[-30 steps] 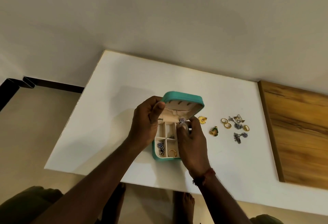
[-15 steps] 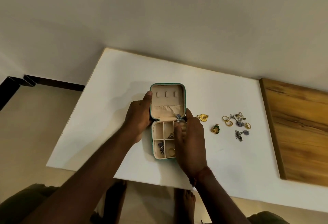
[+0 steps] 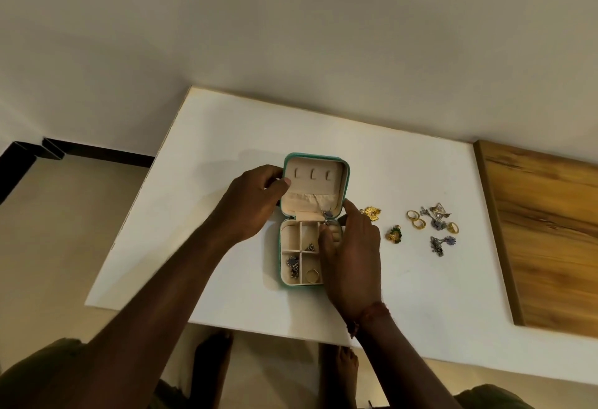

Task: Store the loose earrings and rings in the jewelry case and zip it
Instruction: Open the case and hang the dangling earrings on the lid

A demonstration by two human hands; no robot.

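Observation:
The teal jewelry case (image 3: 346,178) lies open flat on the white table (image 3: 200,182), lid toward the wall. My left hand (image 3: 252,204) grips the lid's left edge. My right hand (image 3: 352,256) covers the right side of the tray and pinches a silver-purple earring (image 3: 327,215) at the hinge. The tray's compartments hold a silver-purple earring (image 3: 293,266), a gold ring (image 3: 313,276) and a small dark piece (image 3: 310,246). Loose to the right lie a gold earring (image 3: 371,212), a green-gold earring (image 3: 394,234), gold rings (image 3: 415,219) and silver earrings (image 3: 441,243).
A wooden board (image 3: 543,230) lies on the table's right end, past the loose jewelry. The table's back edge meets the wall. My bare feet (image 3: 210,363) show under the near edge.
The lid, half raised a second ago, now lies fully open and flat, with my left hand on its left edge. My right hand still holds the earring by the hinge.

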